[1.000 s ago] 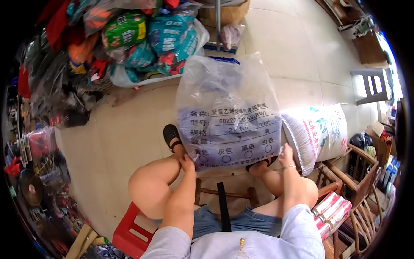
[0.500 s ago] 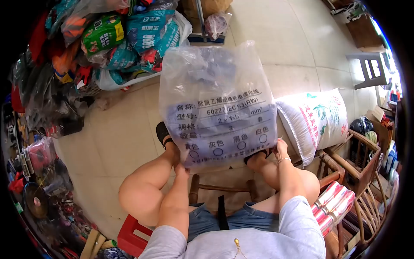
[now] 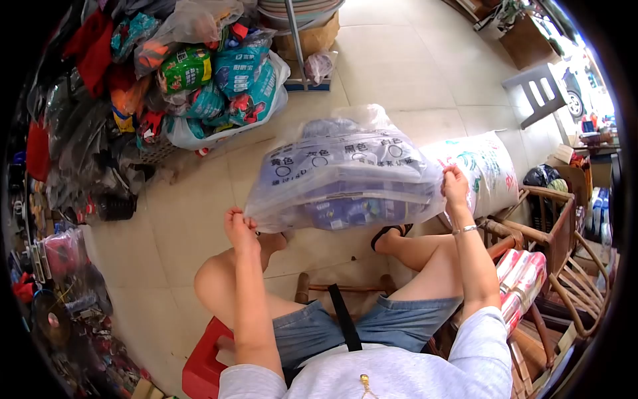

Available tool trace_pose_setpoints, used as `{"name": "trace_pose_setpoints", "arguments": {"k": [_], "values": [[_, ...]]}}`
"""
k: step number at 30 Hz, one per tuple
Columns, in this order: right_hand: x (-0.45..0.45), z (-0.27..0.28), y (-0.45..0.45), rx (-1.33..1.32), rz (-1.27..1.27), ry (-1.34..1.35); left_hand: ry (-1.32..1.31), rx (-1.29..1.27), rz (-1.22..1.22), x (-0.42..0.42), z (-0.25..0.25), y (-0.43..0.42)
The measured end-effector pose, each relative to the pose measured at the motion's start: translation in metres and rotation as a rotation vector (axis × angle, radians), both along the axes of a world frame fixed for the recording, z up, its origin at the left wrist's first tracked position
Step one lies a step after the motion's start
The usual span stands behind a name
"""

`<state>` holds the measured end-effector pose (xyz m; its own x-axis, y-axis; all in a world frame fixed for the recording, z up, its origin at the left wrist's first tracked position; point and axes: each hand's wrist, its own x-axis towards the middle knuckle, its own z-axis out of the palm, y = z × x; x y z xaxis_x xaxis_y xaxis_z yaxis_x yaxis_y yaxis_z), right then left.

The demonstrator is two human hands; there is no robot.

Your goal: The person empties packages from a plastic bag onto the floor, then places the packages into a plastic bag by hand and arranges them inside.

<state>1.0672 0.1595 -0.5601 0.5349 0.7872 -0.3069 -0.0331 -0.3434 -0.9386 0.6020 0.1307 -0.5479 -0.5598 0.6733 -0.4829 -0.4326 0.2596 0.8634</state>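
Note:
A large translucent plastic bag (image 3: 345,166) with dark Chinese print spreads out in front of my knees. Through its film I make out blue-purple packages (image 3: 352,211), their kind blurred by the plastic. My left hand (image 3: 240,225) pinches the bag's near left corner. At the right corner, higher up, my right hand (image 3: 455,186) has its fingers closed on the film. The near edge stretches between both hands. Behind my right hand lies a full white sack (image 3: 488,173) with red and green print.
Packed gloves and bags (image 3: 226,80) are heaped at upper left. A wooden chair (image 3: 545,219) stands on the right beside red-and-white packs (image 3: 520,279). A red stool (image 3: 206,359) is at lower left, a grey stool (image 3: 537,93) at upper right.
Both my hands have risen and moved apart, lifting the bag's near corners. The printed face has folded away from me, and the near edge and blue-purple packages now show.

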Motion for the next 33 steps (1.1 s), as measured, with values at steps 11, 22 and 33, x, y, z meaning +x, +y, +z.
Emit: {"name": "trace_pose_setpoints", "arguments": {"k": [11, 22, 33], "values": [[0.005, 0.221, -0.019, 0.593, -0.037, 0.116, 0.085, 0.694, -0.135, -0.007, 0.205, 0.012], [-0.029, 0.376, -0.062, 1.026, 0.239, 0.057, 0.253, 1.197, -0.445, -0.179, 0.380, 0.016], [-0.060, 0.199, -0.100, 0.371, 0.345, 0.298, 0.480, 0.688, 0.215, -0.302, 0.256, -0.186]]}}
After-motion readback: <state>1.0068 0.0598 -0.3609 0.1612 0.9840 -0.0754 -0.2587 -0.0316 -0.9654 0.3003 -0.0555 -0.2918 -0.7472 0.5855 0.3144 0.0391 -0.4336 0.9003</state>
